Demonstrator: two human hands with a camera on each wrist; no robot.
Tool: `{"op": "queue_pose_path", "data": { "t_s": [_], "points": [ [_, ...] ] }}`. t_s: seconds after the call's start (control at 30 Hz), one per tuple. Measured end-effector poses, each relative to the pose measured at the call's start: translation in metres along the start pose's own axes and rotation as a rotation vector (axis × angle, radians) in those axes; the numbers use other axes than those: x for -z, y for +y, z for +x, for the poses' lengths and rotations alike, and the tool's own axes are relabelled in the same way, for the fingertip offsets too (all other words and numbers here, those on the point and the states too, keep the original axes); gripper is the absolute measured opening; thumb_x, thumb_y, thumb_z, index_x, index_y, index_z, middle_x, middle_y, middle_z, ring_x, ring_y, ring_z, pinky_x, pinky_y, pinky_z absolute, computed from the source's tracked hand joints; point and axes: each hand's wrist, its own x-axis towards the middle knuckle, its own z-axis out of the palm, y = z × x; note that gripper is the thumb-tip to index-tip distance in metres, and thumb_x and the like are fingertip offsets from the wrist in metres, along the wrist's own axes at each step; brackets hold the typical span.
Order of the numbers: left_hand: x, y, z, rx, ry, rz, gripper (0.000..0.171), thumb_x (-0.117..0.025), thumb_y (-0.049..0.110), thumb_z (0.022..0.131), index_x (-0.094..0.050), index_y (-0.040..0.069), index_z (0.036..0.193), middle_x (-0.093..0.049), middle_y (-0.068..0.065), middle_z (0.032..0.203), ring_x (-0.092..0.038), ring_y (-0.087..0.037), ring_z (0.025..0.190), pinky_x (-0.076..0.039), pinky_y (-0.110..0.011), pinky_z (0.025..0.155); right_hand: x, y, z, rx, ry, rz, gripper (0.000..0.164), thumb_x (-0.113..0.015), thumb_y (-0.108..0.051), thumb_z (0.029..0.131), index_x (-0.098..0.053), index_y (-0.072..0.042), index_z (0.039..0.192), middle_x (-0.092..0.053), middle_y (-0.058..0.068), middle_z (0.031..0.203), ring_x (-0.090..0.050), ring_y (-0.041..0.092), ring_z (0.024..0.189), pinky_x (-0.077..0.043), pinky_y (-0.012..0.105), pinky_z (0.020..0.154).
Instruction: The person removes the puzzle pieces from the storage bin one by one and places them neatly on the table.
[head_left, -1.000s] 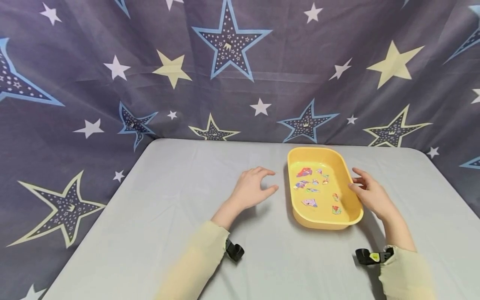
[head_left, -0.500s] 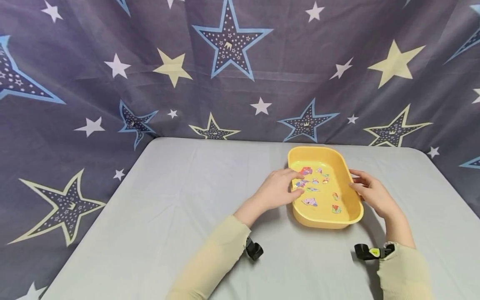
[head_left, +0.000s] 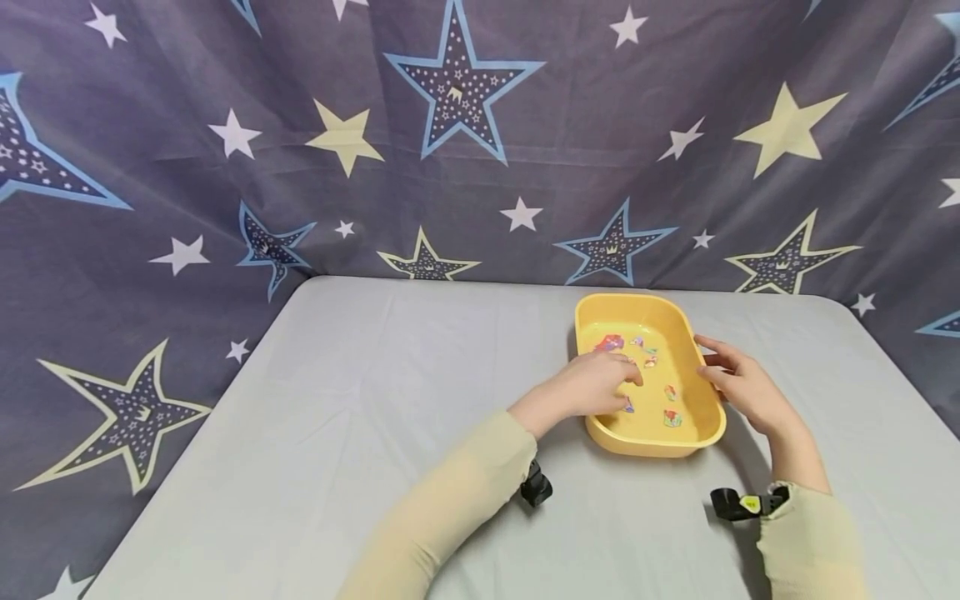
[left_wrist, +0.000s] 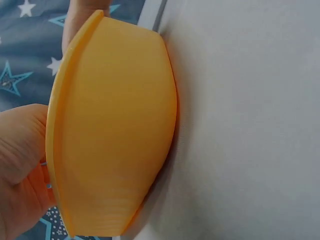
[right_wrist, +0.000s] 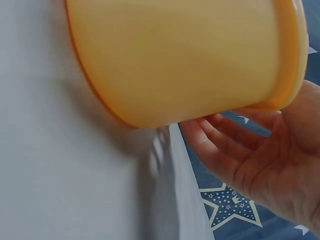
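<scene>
A yellow plastic tray (head_left: 686, 350), deep and rounded at the corners, rests on the table in the head view. Small flat colourful pieces, looking like stickers or puzzle bits, lie in it: a red-and-purple piece (head_left: 610, 342) at the back, a red-and-green piece (head_left: 672, 418) at the front right. My left hand (head_left: 594, 383) reaches over the left rim into the tray, thumb and fingertips apart above the pieces, covering several. My right hand (head_left: 742, 387) grips the tray's right rim, thumb over it and fingers against the outer wall (right_wrist: 175, 65).
A pale grey cloth covers the table (head_left: 360, 400). Behind and to the left hangs a dark curtain (head_left: 285, 83) with a star pattern. A black strap mount (head_left: 738, 504) sits on the right wrist, another (head_left: 536, 485) on the left.
My left hand has moved right, from the bare cloth beside the tray, over the rim and in above the pieces. The right hand and the tray have stayed in place.
</scene>
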Motion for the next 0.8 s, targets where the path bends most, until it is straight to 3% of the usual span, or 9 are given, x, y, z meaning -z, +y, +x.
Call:
{"op": "queue_pose_path", "data": {
  "t_s": [0.33, 0.57, 0.8],
  "points": [
    [-0.005, 0.007, 0.014, 0.073, -0.112, 0.048, 0.036, -0.069, 0.032, 0.078, -0.062, 0.029, 0.113, -0.059, 0.016, 0.106, -0.052, 0.0, 0.093, -0.042, -0.023, 0.075, -0.003, 0.004, -0.001, 0.016, 0.016, 0.046, 0.054, -0.042, -0.013, 0.094, -0.021, 0.004, 0.141, -0.041, 0.036, 0.122, -0.053, -0.004, 0.078, -0.048, 0.022, 0.061],
    [-0.008, 0.011, 0.013, 0.125, -0.149, 0.091, 0.028, -0.066, 0.032, 0.08, -0.063, 0.031, 0.108, -0.059, 0.017, 0.103, -0.052, -0.001, 0.091, -0.04, -0.028, 0.079, -0.003, 0.005, -0.001, 0.004, -0.004, 0.081, 0.055, -0.042, -0.014, 0.094, -0.019, 0.004, 0.141, -0.038, 0.035, 0.125, -0.054, -0.005, 0.081, -0.05, 0.022, 0.065],
    [-0.011, 0.012, 0.012, 0.147, -0.168, 0.126, 0.019, -0.066, 0.029, 0.08, -0.064, 0.03, 0.099, -0.055, 0.016, 0.094, -0.048, -0.002, 0.082, -0.037, -0.026, 0.075, -0.004, 0.007, -0.001, -0.018, -0.016, 0.124, 0.057, -0.043, -0.016, 0.095, -0.017, 0.002, 0.142, -0.034, 0.034, 0.128, -0.055, -0.005, 0.083, -0.051, 0.023, 0.067]
  ]
}}
